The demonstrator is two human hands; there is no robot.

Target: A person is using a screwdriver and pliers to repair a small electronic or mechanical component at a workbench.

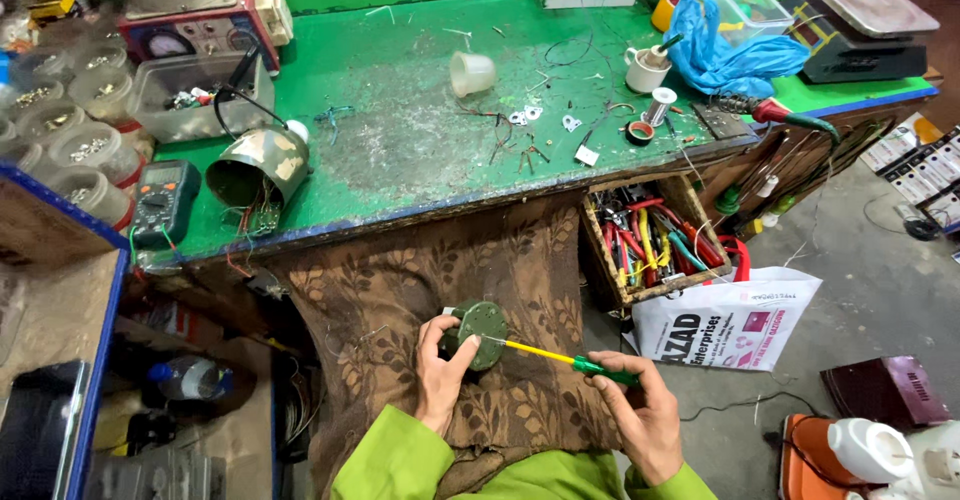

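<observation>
My left hand grips a small round dark-green part over a brown patterned cloth on my lap. My right hand holds a screwdriver with a yellow shaft and green handle. Its tip touches the round part's face. Both sleeves are bright green.
A green workbench lies ahead with a camouflage cylinder housing, a multimeter, a plastic cup, wire scraps and a soldering iron. An open drawer of tools is at right, a white bag below it. Jars of small parts are at left.
</observation>
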